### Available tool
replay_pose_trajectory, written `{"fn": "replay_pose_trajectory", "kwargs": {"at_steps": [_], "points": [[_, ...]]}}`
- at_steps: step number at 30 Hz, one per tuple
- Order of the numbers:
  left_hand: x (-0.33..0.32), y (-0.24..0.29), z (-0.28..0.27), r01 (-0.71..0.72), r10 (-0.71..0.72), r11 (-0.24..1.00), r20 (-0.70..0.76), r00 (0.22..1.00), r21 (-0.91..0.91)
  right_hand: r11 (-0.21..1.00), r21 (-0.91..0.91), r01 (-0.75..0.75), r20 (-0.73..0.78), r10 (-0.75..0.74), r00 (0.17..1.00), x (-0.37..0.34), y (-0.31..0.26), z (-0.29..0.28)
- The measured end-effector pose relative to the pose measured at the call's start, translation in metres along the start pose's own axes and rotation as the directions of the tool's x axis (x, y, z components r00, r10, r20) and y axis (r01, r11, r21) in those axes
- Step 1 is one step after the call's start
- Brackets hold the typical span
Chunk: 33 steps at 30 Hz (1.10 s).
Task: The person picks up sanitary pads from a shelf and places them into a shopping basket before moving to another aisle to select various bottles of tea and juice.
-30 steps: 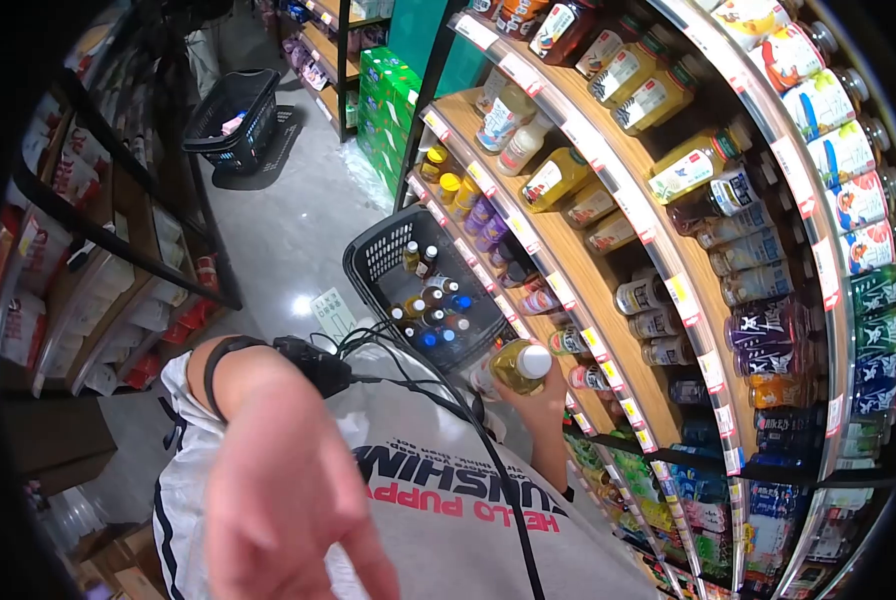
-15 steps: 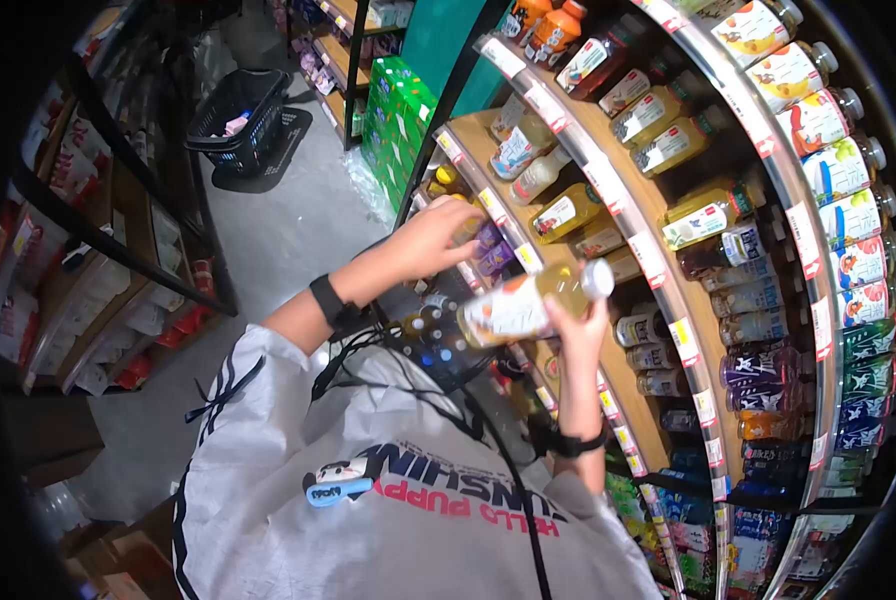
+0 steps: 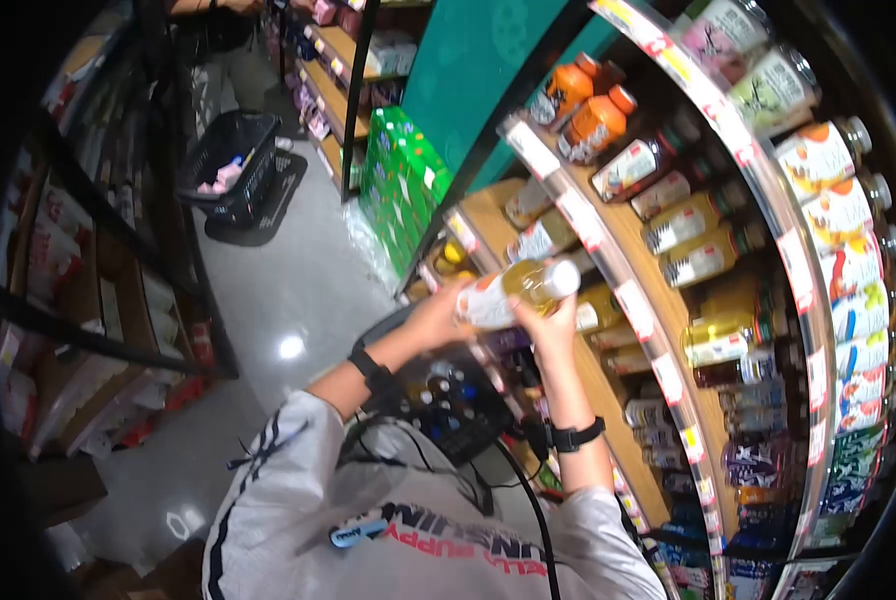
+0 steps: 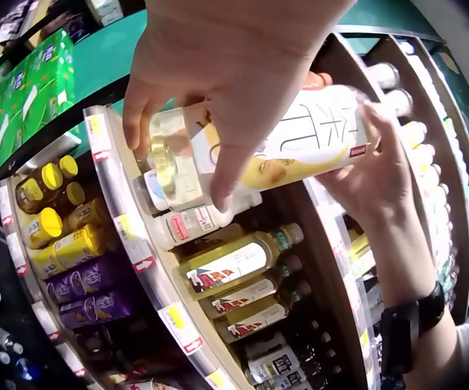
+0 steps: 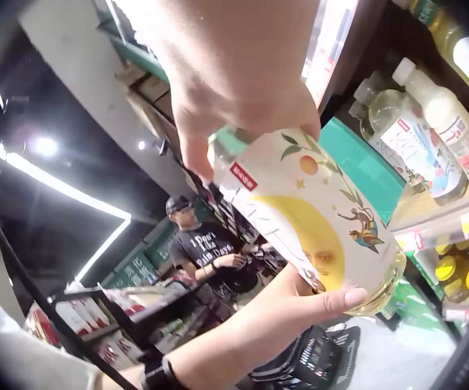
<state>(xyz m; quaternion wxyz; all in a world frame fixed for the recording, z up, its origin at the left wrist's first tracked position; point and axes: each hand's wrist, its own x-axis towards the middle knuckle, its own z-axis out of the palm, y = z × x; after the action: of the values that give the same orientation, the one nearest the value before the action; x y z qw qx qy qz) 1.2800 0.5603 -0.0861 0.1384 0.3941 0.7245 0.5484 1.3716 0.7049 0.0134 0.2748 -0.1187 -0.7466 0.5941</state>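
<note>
A clear bottle of pale yellow drink (image 3: 493,300) with a white cap and pictured label is held between both hands, tilted, in front of the shelves. My left hand (image 3: 435,320) grips its base end and my right hand (image 3: 556,335) grips it close to the cap. In the left wrist view, my left hand's (image 4: 218,73) thumb and fingers lie around the base of the bottle (image 4: 315,134), with my right hand (image 4: 380,179) at the other end. The right wrist view shows a yellow moon on the label of the bottle (image 5: 299,211), between my right hand (image 5: 246,89) and left hand (image 5: 275,313).
Drink shelves (image 3: 608,255) curve along the right. Below my hands stands a dark basket with several bottles (image 3: 443,390). Another basket (image 3: 230,165) is on the floor further off, near a green pack (image 3: 398,190). A person in a dark shirt (image 5: 210,256) stands in the aisle.
My left hand has come from near the camera to the bottle and grips its base end. My right hand has lifted the bottle from beside the basket toward the shelves.
</note>
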Motion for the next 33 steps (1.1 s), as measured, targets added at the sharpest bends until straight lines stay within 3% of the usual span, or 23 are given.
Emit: {"fn": "replay_pose_trajectory", "kwargs": {"at_steps": [2, 3, 4, 6, 7, 9, 12, 14, 15, 17, 18, 19, 20, 21, 22, 24, 25, 27, 28, 30, 32, 33], "points": [[0.024, -0.032, 0.000, 0.001, -0.003, 0.999, -0.060, 0.998, -0.032, 0.956, -0.271, 0.112, 0.220, -0.051, 0.974, 0.017, -0.020, 0.022], [0.036, -0.039, -0.001, -0.007, 0.005, 1.000, -0.124, 0.992, -0.020, 0.861, -0.449, 0.240, 0.315, -0.099, 0.944, 0.028, -0.018, 0.029], [0.052, -0.048, -0.002, 0.003, -0.013, 0.998, -0.173, 0.985, -0.057, 0.747, -0.497, 0.441, 0.380, -0.270, 0.885, 0.041, -0.016, 0.037], [0.082, -0.057, -0.004, 0.022, -0.057, 0.991, -0.259, 0.964, -0.135, 0.669, -0.532, 0.518, 0.421, -0.322, 0.848, 0.064, -0.008, 0.042], [0.094, -0.062, -0.004, -0.041, -0.001, 0.991, -0.314, 0.949, -0.128, 0.633, -0.572, 0.521, 0.413, -0.327, 0.850, 0.072, -0.001, 0.045], [0.120, -0.060, -0.010, -0.103, 0.036, 0.970, -0.291, 0.956, -0.218, 0.544, -0.655, 0.524, 0.399, -0.340, 0.851, 0.094, 0.017, 0.047], [0.154, -0.051, -0.011, -0.129, 0.043, 0.899, -0.208, 0.977, -0.418, 0.523, -0.687, 0.504, 0.330, -0.394, 0.858, 0.125, 0.040, 0.044], [0.178, -0.067, 0.000, -0.127, 0.055, 0.824, -0.145, 0.988, -0.552, 0.577, -0.677, 0.456, 0.272, -0.380, 0.884, 0.142, 0.051, 0.041], [0.182, -0.070, 0.005, -0.129, 0.057, 0.883, -0.171, 0.984, -0.452, 0.607, -0.661, 0.441, 0.257, -0.369, 0.893, 0.150, 0.059, 0.036], [0.191, -0.070, 0.016, -0.066, -0.008, 0.881, -0.153, 0.988, -0.469, 0.664, -0.638, 0.390, 0.195, -0.350, 0.916, 0.160, 0.069, 0.030], [0.196, -0.070, 0.020, -0.040, -0.031, 0.879, -0.142, 0.989, -0.474, 0.699, -0.658, 0.279, 0.145, -0.247, 0.958, 0.162, 0.073, 0.028], [0.202, -0.085, 0.028, -0.060, -0.013, 0.928, -0.191, 0.982, -0.369, 0.723, -0.670, 0.168, 0.091, -0.144, 0.985, 0.163, 0.076, 0.025], [0.201, -0.087, 0.031, -0.035, -0.054, 0.914, -0.206, 0.977, -0.404, 0.739, -0.672, 0.056, 0.038, -0.041, 0.998, 0.166, 0.081, 0.023], [0.204, -0.086, 0.032, -0.052, -0.024, 0.945, -0.226, 0.974, -0.322, 0.732, -0.681, 0.030, 0.037, -0.007, 0.999, 0.170, 0.090, 0.021], [0.207, -0.086, 0.032, -0.066, 0.007, 0.969, -0.244, 0.970, -0.238, 0.708, -0.707, -0.001, 0.025, 0.027, 0.999, 0.174, 0.099, 0.018], [0.217, -0.090, 0.036, -0.060, -0.002, 0.956, -0.211, 0.977, -0.286, 0.656, -0.751, -0.074, -0.001, 0.111, 0.994, 0.177, 0.090, 0.020], [0.222, -0.093, 0.036, -0.006, -0.032, 0.977, -0.173, 0.984, -0.214, 0.537, -0.827, -0.165, -0.041, 0.234, 0.971, 0.175, 0.077, 0.021], [0.235, -0.090, 0.030, 0.053, -0.058, 0.997, -0.096, 0.994, -0.056, 0.467, -0.880, -0.088, -0.130, -0.059, 0.990, 0.169, 0.092, 0.027], [0.242, -0.095, 0.034, -0.033, 0.026, 0.999, -0.180, 0.983, -0.035, 0.413, -0.910, -0.026, -0.133, -0.231, 0.964, 0.165, 0.092, 0.029], [0.253, -0.086, 0.028, -0.061, 0.057, 0.998, -0.109, 0.992, -0.034, 0.615, -0.786, -0.059, -0.073, 0.002, 0.997, 0.162, 0.096, 0.027], [0.256, -0.088, 0.030, 0.022, -0.024, 0.998, -0.037, 0.999, -0.059, 0.700, -0.713, 0.023, -0.101, -0.135, 0.986, 0.141, 0.095, 0.027], [0.259, -0.086, 0.030, 0.061, -0.061, 0.996, -0.003, 0.998, -0.066, 0.684, -0.722, 0.102, -0.057, -0.206, 0.977, 0.131, 0.093, 0.025]]}}
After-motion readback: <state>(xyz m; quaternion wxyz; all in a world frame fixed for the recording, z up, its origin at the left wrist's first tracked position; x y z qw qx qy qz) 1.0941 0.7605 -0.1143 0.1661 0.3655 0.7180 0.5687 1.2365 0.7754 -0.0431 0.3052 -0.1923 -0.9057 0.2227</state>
